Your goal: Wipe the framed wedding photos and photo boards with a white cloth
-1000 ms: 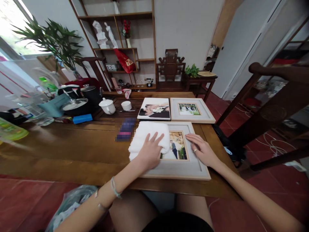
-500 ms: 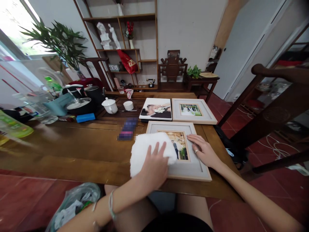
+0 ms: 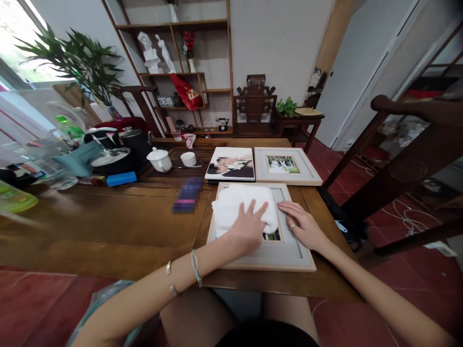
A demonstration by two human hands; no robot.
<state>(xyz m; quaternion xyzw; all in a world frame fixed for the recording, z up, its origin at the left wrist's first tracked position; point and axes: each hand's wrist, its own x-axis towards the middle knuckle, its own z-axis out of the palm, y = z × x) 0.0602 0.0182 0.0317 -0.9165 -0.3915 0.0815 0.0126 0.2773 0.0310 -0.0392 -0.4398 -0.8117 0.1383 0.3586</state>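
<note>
A light wooden picture frame [image 3: 307, 264] with a wide pale mat lies flat at the table's front edge. On its glass rests a folded white towel [image 3: 231, 205], covering most of the photo inside. My left hand [image 3: 249, 229] presses on the towel from above, fingers spread, palm down. My right hand [image 3: 302, 222], wearing a ring, lies along the frame's right part with its fingers stretched out and nothing in them. The fingertips of that hand touch the mat area near the photo's right edge.
Behind stand a second framed photo [image 3: 314, 176] and a photo print block [image 3: 213, 168]. A blurred purple item [image 3: 188, 195] lies left of the frame. Further left are a white lidded cup [image 3: 159, 160], a small white bowl [image 3: 188, 159], a blue box [image 3: 122, 179] and pots. A chair [image 3: 383, 173] stands at right.
My left hand has slid the towel up and to the right, across the photo. The frame's lower left is now uncovered. My right hand stays in place on the frame.
</note>
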